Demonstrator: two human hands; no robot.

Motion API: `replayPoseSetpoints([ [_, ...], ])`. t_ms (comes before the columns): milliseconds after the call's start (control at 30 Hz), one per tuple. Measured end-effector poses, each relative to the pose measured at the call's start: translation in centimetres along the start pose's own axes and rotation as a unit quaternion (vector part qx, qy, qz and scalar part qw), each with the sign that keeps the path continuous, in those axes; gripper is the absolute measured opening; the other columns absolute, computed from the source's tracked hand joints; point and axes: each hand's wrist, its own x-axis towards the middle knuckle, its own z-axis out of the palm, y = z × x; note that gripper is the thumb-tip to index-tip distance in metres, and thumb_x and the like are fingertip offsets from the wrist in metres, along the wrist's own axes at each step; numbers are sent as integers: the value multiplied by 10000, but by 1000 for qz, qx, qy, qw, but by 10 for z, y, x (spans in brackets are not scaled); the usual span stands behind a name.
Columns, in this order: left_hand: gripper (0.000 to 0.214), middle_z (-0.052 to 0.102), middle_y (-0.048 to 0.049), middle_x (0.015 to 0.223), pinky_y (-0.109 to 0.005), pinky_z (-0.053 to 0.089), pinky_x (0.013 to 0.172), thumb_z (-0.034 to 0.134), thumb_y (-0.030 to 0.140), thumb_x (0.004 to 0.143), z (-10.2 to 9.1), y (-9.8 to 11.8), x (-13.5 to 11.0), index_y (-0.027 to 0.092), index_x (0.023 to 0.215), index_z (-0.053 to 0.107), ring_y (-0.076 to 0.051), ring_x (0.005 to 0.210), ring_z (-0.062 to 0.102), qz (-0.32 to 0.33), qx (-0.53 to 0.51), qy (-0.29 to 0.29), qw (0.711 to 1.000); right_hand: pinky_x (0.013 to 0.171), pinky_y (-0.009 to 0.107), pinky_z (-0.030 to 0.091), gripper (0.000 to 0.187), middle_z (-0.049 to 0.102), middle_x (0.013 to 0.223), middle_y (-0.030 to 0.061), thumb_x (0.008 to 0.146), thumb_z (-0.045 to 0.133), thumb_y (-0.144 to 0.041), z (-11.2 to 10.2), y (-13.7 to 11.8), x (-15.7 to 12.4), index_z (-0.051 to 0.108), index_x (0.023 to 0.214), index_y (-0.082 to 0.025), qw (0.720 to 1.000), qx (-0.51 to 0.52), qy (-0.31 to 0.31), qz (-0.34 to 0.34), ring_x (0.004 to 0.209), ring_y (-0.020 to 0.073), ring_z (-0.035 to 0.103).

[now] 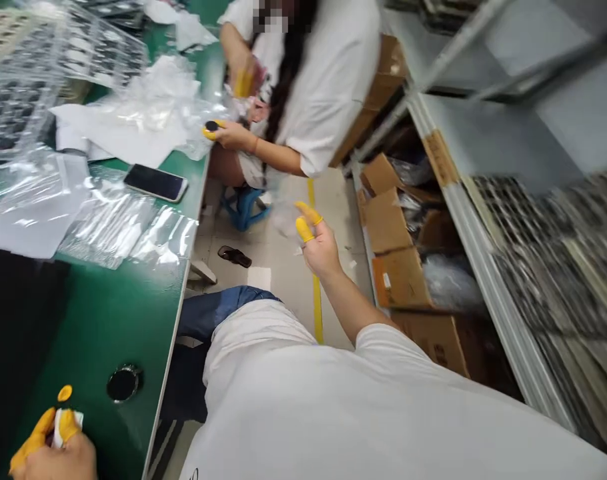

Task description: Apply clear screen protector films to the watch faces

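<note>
My left hand is at the bottom left over the green table. Its fingers wear yellow finger cots and pinch a small white piece. A loose yellow cot lies just above it, and a round dark disc sits to its right. My right hand is raised in the air over the floor, away from the table. Its yellow-capped fingertips are pinched on a faint clear plastic film.
A co-worker in a white shirt sits across from me and holds a small black round part. A phone, clear bags and plastic trays lie on the table. Cardboard boxes fill a shelf on the right.
</note>
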Motion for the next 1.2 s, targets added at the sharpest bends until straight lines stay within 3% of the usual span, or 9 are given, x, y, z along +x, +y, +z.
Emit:
replayPoseSetpoints([
  [67, 795, 742, -124, 962, -758, 459, 930, 518, 504, 634, -13, 26, -14, 439, 1423, 580, -553, 1217, 580, -126, -24, 52, 990, 1216, 455, 380, 751, 640, 1403, 101, 860, 600, -749, 25, -3, 11, 601, 1410, -239, 996, 17, -84, -7, 1341, 263, 578],
  [200, 550, 696, -146, 1208, -635, 419, 1128, 586, 541, 780, -36, 101, -60, 262, 1242, 692, -421, 1265, 594, -145, -115, 200, 962, 1102, 449, 506, 730, 713, 1276, 98, 833, 644, -743, 87, -7, 11, 644, 1364, -243, 938, 91, -334, 13, 1156, 265, 686],
  [367, 662, 711, -135, 1160, -432, 576, 923, 806, 529, 654, -25, 201, -101, 208, 1203, 623, -285, 1067, 691, -235, -515, 36, 823, 1031, 403, 565, 530, 742, 1214, 76, 964, 593, -560, 160, -22, -33, 611, 1407, -269, 719, 148, -677, -49, 1075, 224, 721],
  [567, 449, 688, -58, 878, -356, 572, 801, 725, 579, 713, -42, 183, -142, 191, 902, 602, -200, 796, 669, -386, -473, 256, 750, 977, 380, 611, 607, 665, 1320, 118, 998, 597, -391, 210, -48, -88, 383, 1557, -291, 543, 249, -773, -215, 1125, 203, 708],
  [667, 377, 691, -108, 1004, -397, 547, 904, 603, 461, 838, -93, 115, -164, 169, 1077, 611, -239, 905, 680, -476, -205, 371, 770, 936, 405, 631, 595, 644, 1319, 126, 993, 601, -374, 230, -47, -85, 383, 1540, -292, 561, 229, -754, -254, 1089, 211, 713],
  [800, 323, 655, -261, 1242, -482, 406, 1115, 503, 168, 863, -146, 9, -136, 64, 1134, 642, -355, 1228, 606, -542, 46, 169, 821, 905, 470, 637, 477, 661, 1273, 136, 979, 595, -403, 245, -30, -73, 505, 1427, -267, 648, 160, -702, -248, 1034, 248, 726],
  [933, 370, 703, -251, 1128, -415, 474, 1021, 586, 96, 776, -139, -62, -73, 27, 1134, 652, -341, 1120, 653, -510, 43, 45, 858, 921, 490, 624, 446, 710, 1136, 120, 965, 593, -420, 241, -13, -80, 551, 1372, -241, 692, 109, -678, -221, 1012, 260, 722],
  [1100, 487, 550, -287, 1391, -444, 400, 1135, 558, 132, 848, -118, -61, -54, -5, 1316, 563, -357, 1345, 505, -433, 71, 60, 897, 919, 477, 610, 431, 716, 1117, 128, 972, 572, -448, 234, -2, -97, 587, 1334, -214, 744, 67, -635, -194, 983, 250, 711],
  [1200, 402, 607, -239, 1268, -448, 400, 1138, 408, 244, 994, -103, -16, -73, 29, 1295, 566, -307, 1282, 535, -381, 90, 233, 890, 985, 493, 582, 480, 705, 1169, 136, 961, 606, -465, 236, 0, -101, 576, 1367, -210, 733, 42, -644, -215, 1084, 266, 691],
])
